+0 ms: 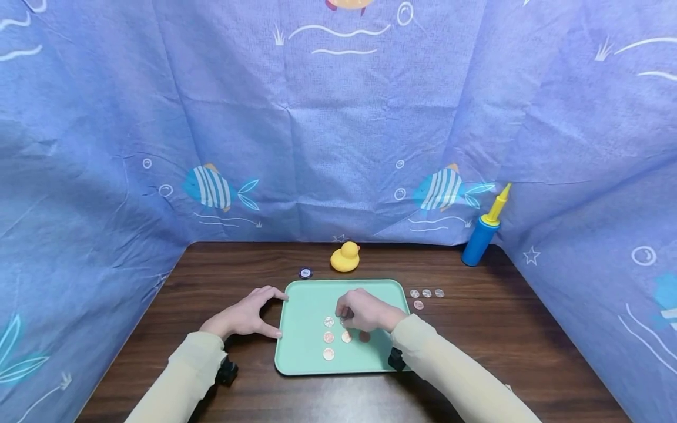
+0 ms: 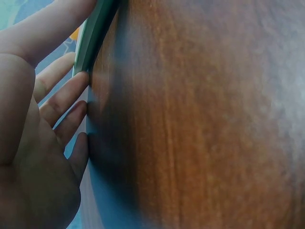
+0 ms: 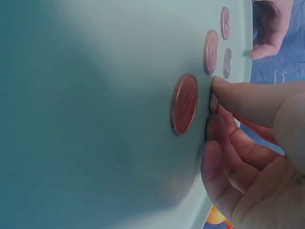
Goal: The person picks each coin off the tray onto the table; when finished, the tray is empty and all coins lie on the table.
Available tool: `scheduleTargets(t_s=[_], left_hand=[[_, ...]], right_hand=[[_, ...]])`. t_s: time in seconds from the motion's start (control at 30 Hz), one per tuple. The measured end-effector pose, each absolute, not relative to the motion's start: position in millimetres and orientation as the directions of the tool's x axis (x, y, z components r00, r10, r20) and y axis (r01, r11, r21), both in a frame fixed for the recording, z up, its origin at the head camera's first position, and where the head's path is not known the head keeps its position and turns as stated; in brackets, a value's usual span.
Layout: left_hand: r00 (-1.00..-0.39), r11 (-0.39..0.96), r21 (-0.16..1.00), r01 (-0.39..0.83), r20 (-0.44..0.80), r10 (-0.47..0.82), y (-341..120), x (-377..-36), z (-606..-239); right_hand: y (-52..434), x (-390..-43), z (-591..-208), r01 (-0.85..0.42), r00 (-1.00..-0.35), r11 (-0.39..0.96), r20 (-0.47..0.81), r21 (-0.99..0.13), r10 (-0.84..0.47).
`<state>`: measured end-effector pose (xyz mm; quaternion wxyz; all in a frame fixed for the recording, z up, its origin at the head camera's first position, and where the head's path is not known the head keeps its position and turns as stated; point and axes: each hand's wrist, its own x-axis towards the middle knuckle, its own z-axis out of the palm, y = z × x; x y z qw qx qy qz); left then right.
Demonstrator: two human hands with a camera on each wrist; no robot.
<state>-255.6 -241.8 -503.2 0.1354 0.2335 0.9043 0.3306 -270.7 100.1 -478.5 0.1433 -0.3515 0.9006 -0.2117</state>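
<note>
A pale green tray (image 1: pixel 301 299) lies on the dark wooden table, with several coins on it in short rows. My right hand (image 1: pixel 365 311) is over the tray's middle, its thumb and fingertips pinching a coin (image 3: pixel 214 103) low at the tray surface; the fingers partly hide it. Close to that hand lie a copper coin (image 3: pixel 184 104) and another copper coin (image 3: pixel 211 51). A silver coin (image 1: pixel 329 322) sits just left of the fingers. My left hand (image 1: pixel 245 315) is at the tray's left side, thumb and forefinger spread wide, their tips at the rim.
Right of the tray, three silver coins (image 1: pixel 426 293) form a row above one copper coin (image 1: pixel 418 305). Behind the tray are a dark poker chip (image 1: pixel 305 272) and a yellow rubber duck (image 1: pixel 345 257). A blue-and-yellow hand pump (image 1: pixel 482 232) stands at the back right, near the fish-patterned cloth (image 1: pixel 338 147).
</note>
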Motion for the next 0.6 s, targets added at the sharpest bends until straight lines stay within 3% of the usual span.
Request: scheduleTargets(t_s=[0.6], left_hand=[[-0.861, 0.686, 0.657, 0.314, -0.107, 0.497, -241.4, -256.1, -503.4]], right_hand=[[99.5, -271.7, -477.6, -0.598, -0.691, 0.646, -0.104, -0.473, -0.715]])
